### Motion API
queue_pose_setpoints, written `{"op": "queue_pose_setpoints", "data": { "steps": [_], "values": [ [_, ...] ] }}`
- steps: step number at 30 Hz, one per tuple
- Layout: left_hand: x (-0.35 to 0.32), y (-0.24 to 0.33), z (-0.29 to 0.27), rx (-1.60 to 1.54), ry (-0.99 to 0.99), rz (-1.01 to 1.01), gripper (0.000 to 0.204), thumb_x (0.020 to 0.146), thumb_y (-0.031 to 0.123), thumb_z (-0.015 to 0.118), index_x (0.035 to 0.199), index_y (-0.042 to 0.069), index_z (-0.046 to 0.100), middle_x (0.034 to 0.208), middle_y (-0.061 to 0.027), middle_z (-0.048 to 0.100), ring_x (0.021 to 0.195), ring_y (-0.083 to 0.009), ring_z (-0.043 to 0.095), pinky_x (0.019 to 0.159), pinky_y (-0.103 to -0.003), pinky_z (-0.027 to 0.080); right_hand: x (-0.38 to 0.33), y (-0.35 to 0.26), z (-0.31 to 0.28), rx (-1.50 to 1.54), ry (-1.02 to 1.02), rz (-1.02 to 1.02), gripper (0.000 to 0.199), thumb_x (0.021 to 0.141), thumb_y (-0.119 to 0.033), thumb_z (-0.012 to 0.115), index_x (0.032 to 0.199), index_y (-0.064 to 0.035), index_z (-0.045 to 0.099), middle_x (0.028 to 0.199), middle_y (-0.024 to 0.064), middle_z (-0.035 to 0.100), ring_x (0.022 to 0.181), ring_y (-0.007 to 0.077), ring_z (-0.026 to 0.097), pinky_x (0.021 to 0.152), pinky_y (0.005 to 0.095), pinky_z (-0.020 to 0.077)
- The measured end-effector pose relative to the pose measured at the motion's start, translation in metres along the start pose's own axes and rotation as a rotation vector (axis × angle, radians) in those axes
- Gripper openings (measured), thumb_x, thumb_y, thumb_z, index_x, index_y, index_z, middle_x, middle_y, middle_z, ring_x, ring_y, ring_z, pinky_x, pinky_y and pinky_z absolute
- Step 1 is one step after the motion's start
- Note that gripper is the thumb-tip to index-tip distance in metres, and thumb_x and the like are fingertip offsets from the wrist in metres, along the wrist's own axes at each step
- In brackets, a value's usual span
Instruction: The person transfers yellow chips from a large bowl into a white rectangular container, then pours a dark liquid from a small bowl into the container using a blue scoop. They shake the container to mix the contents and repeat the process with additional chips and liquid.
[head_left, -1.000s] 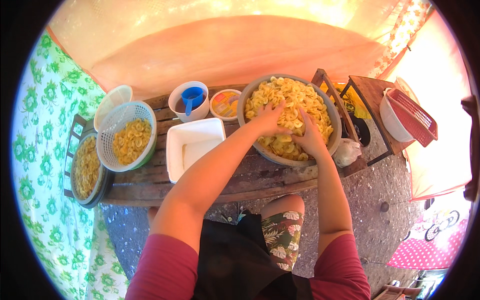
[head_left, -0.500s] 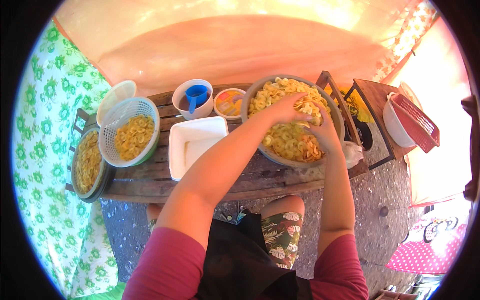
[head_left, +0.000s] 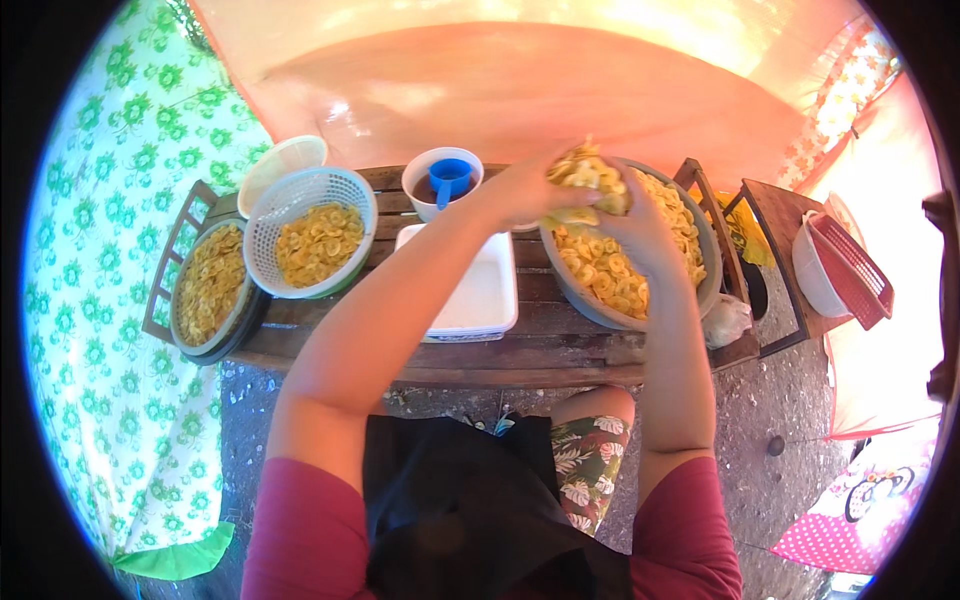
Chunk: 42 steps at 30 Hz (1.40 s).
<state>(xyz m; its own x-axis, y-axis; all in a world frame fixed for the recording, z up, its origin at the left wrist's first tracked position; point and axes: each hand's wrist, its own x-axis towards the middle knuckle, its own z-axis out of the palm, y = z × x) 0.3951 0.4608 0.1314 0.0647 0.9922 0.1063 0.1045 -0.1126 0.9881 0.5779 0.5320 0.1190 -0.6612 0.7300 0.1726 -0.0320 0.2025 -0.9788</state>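
Note:
Between my two hands is a heap of yellow banana chips point(head_left: 588, 178), held above the left rim of a large grey basin point(head_left: 712, 270). My left hand point(head_left: 527, 192) cups the heap from the left, and my right hand point(head_left: 640, 222) presses it from the right. More banana chips point(head_left: 610, 275) fill the basin below. Left of the basin, partly behind my left forearm, sits a white square tub point(head_left: 485, 290). A white round bucket point(head_left: 414, 178) with brown contents and a blue measuring cup point(head_left: 450, 178) stands behind it.
At the left stand a white perforated basket point(head_left: 262, 235) and a grey basin point(head_left: 190, 345), both holding chips. A pale lid point(head_left: 280, 160) leans behind them. On the right, a red basket point(head_left: 850, 265) rests on a wooden stand point(head_left: 785, 215). A slatted wooden bench point(head_left: 560, 350) carries the containers.
Both hands have lifted the chips up out of the basin and moved left toward its rim. The view has shifted, so the bench and containers appear farther right.

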Motion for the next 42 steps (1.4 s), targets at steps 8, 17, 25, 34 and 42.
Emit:
{"op": "queue_pose_setpoints", "data": {
  "steps": [8,17,25,34,42],
  "values": [
    [-0.108,-0.070,-0.064,-0.156,0.205,-0.412,0.077,0.084,0.029,0.071,0.144,0.009,0.028,0.135,-0.0141,0.045,0.123,-0.0222,0.045,0.099,-0.037,0.042,0.013,0.076,0.129,-0.049,-0.284,0.157,0.073,0.070,-0.011,0.076,0.134,-0.0029,0.041,0.122,0.0179,0.051,0.115,0.0231,0.049,0.092,0.0323,0.0461],
    [-0.108,-0.093,-0.086,0.295,0.221,-0.733,0.064,0.086,0.034,0.066,0.137,0.004,0.040,0.118,-0.0181,0.055,0.104,-0.0277,0.057,0.080,-0.045,0.054,0.024,0.084,0.097,-0.044,-0.018,0.264,0.046,0.082,-0.014,0.065,0.125,-0.0052,0.052,0.118,0.0130,0.055,0.108,0.0230,0.053,0.090,0.0386,0.0467],
    [-0.034,-0.078,-0.052,0.116,0.226,-0.328,0.049,0.088,0.028,0.063,0.129,0.004,0.048,0.108,-0.0110,0.059,0.099,-0.0173,0.058,0.083,-0.033,0.050,0.041,0.075,-0.060,-1.390,0.495,0.175,0.061,0.084,-0.051,0.057,0.132,-0.0143,0.049,0.141,0.0168,0.038,0.135,0.0334,0.029,0.104,0.0542,0.0305],
    [0.085,-0.108,0.051,0.646,0.140,-0.142,0.076,0.082,0.051,0.063,0.138,0.005,0.040,0.139,-0.0263,0.036,0.127,-0.0366,0.040,0.104,-0.045,0.035,-0.016,0.066,-0.107,-0.868,0.063,0.276,0.085,0.076,-0.059,0.064,0.142,-0.0167,0.035,0.145,0.0206,0.030,0.137,0.0325,0.027,0.106,0.0507,0.0301],
    [0.115,-0.111,0.083,0.756,0.164,-0.334,0.094,0.075,0.072,0.053,0.145,0.014,0.028,0.145,-0.0255,0.022,0.136,-0.0433,0.019,0.107,-0.058,0.020,-0.039,0.087,-0.108,-1.149,0.156,0.369,0.105,0.066,-0.060,0.073,0.146,-0.0159,0.023,0.145,0.0261,0.026,0.133,0.0416,0.030,0.106,0.0492,0.0307]
  ]
}}
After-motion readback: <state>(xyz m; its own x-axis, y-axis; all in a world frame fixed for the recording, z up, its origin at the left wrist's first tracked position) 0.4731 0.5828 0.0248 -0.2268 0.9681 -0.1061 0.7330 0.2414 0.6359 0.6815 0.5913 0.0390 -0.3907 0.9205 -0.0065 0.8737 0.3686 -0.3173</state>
